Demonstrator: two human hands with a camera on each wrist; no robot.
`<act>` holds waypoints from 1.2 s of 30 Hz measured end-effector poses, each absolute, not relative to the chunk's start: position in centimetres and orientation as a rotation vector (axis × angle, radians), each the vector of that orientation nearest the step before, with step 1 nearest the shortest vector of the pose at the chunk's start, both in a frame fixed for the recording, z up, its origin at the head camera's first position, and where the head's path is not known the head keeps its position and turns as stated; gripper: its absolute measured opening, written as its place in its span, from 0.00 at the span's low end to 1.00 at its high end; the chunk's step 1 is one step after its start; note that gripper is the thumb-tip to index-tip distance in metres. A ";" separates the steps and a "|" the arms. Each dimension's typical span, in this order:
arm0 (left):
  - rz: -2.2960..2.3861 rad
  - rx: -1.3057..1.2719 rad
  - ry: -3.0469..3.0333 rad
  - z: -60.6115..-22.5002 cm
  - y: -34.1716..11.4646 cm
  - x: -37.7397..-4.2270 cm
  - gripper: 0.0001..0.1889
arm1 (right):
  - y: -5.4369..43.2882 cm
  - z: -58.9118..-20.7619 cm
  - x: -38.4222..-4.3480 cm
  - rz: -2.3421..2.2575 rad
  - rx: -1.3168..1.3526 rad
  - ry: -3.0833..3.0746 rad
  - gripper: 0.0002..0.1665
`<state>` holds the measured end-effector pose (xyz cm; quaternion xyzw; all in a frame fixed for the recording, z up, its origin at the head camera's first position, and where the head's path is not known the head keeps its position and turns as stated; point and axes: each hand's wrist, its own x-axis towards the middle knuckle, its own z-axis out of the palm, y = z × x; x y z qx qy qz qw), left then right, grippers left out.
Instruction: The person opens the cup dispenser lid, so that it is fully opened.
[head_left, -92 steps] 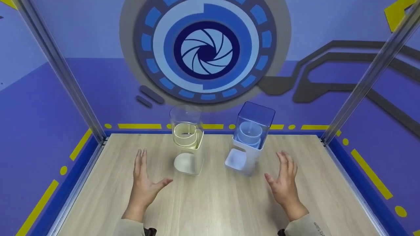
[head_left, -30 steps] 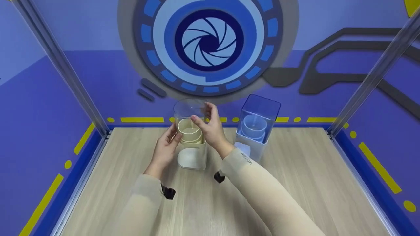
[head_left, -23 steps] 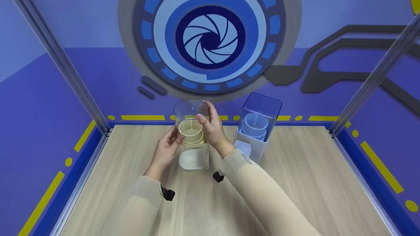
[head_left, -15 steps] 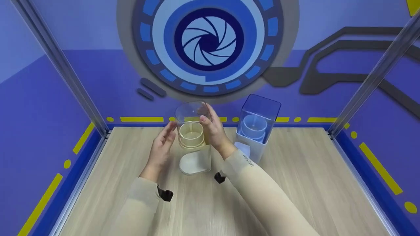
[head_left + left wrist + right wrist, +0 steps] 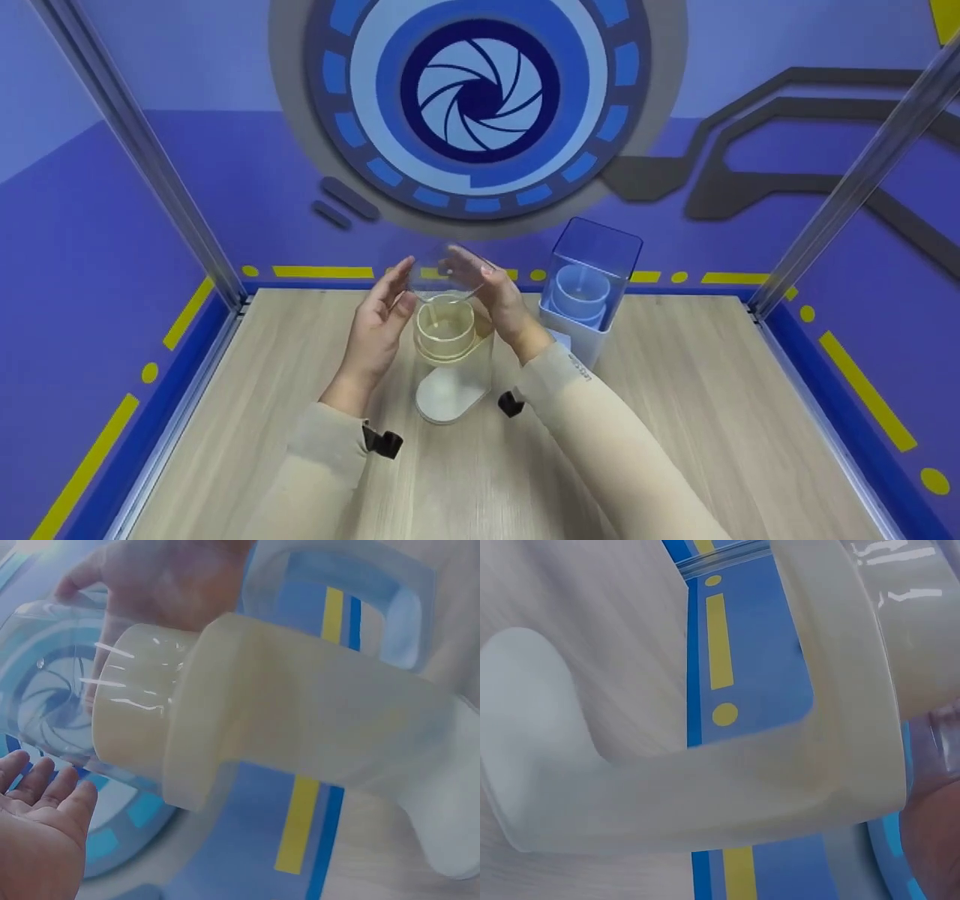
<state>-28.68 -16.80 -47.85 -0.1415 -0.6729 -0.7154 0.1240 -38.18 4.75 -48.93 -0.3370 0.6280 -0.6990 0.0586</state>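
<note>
Between my hands in the head view stands a cream C-shaped dispenser stand (image 5: 450,394), with a rounded white foot, a round cream cup (image 5: 445,330) and a clear cover (image 5: 444,279) on top. My right hand (image 5: 508,306) grips the clear cover at its right side, and its fingers show through the plastic. At the left of the cover my left hand (image 5: 373,334) is held with loosely bent fingers. In the left wrist view its fingertips (image 5: 45,784) lie close beside the cover; contact cannot be made out. The right wrist view shows the stand's open side (image 5: 727,787).
A similar blue-and-white dispenser stand (image 5: 581,300) with a square clear cover stands behind my right hand. Both rest on a wooden table (image 5: 442,480). Blue printed panels (image 5: 225,187) and metal posts (image 5: 165,176) bound the back and sides.
My hands came in from either side to the cream stand. The stand has turned and shifted nearer to me. My left hand let go of it; the right hand still grips the cover.
</note>
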 end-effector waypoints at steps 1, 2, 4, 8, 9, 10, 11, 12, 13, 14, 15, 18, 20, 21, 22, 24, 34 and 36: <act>-2.092 -0.436 -1.954 -47.7 -16.8 -28.6 0.39 | 4.8 -48.9 -38.1 -2.105 -1.021 1.879 0.63; -2.097 -0.453 -1.951 -47.6 -16.8 -28.6 0.42 | 4.8 -48.9 -38.1 -2.087 -1.019 1.862 0.65; -2.099 -0.483 -1.957 -47.5 -16.8 -28.4 0.48 | 4.8 -48.9 -37.9 -2.050 -1.001 1.843 0.66; -2.101 -0.524 -1.989 -47.1 -17.0 -28.1 0.57 | 4.9 -48.7 -37.6 -1.990 -0.945 1.839 0.62; -2.109 -0.543 -1.990 -47.0 -17.0 -28.1 0.59 | 4.9 -48.6 -37.6 -1.982 -0.946 1.826 0.60; -2.118 -0.562 -1.991 -47.0 -17.0 -28.0 0.61 | 4.8 -48.5 -37.5 -1.979 -0.948 1.811 0.60; -2.126 -0.584 -1.987 -46.9 -17.1 -27.9 0.63 | 4.8 -48.5 -37.5 -1.978 -0.950 1.794 0.59; -2.132 -0.607 -1.982 -46.9 -17.0 -27.9 0.64 | 4.7 -48.4 -37.5 -1.981 -0.957 1.775 0.59; -2.132 -0.628 -1.982 -46.8 -17.0 -27.9 0.66 | 4.6 -48.4 -37.5 -1.982 -0.968 1.760 0.59; -2.135 -0.646 -1.977 -46.8 -17.0 -27.9 0.68 | 4.6 -48.4 -37.5 -1.986 -0.972 1.742 0.59; -2.134 -0.654 -1.978 -46.7 -16.9 -27.8 0.69 | 4.5 -48.4 -37.5 -1.991 -0.983 1.722 0.60; -2.117 -0.661 -1.983 -46.7 -16.8 -27.9 0.71 | 4.4 -48.4 -37.6 -1.975 -0.985 1.719 0.63; -2.117 -0.657 -1.980 -46.7 -16.7 -27.9 0.72 | 4.5 -48.4 -37.6 -1.963 -0.979 1.733 0.65; -2.117 -0.650 -1.980 -46.7 -16.7 -27.9 0.72 | 4.5 -48.4 -37.6 -1.956 -0.971 1.747 0.67; -2.117 -0.649 -1.979 -46.7 -16.7 -27.9 0.72 | 4.6 -48.4 -37.5 -1.955 -0.956 1.766 0.67; -2.119 -0.648 -1.976 -46.7 -16.8 -28.0 0.73 | 4.6 -48.3 -37.0 -1.975 -0.914 1.811 0.65; -2.084 -0.664 -1.975 -46.8 -17.1 -28.2 0.74 | 5.0 -51.6 -32.0 -2.387 -0.702 2.154 0.56; -2.082 -0.665 -1.974 -46.9 -17.1 -28.2 0.74 | 5.1 -52.9 -30.6 -2.417 -0.728 2.176 0.64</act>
